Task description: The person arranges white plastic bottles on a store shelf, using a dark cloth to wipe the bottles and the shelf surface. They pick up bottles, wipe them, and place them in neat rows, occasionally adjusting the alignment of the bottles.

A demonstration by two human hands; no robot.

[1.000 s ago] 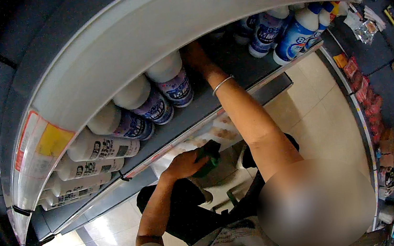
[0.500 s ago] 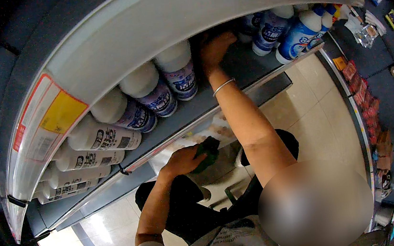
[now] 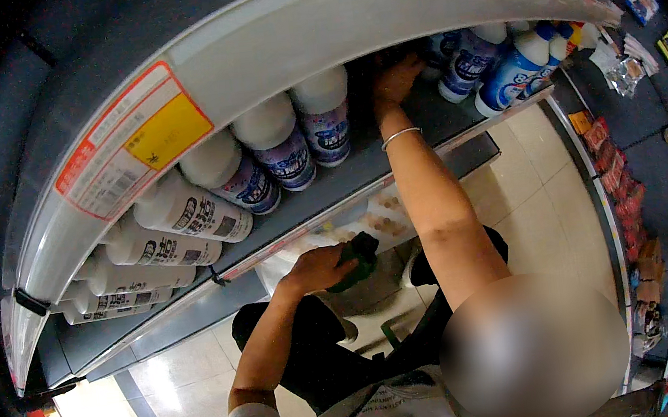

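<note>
Shelf edge [image 3: 268, 44] bears a yellow-and-red label [image 3: 136, 148] above white bottles [image 3: 278, 145].

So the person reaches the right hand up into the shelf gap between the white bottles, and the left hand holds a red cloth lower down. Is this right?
Not quite: the cloth in the left hand is dark green, not red, as the head view shows. The rest holds: the right hand reaches up into the shelf gap between the white bottles, and the left hand is lower down.

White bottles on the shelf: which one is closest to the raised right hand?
The purple-labelled white bottle at the right end of the left row, just left of the right hand; the others sit farther left.
</note>
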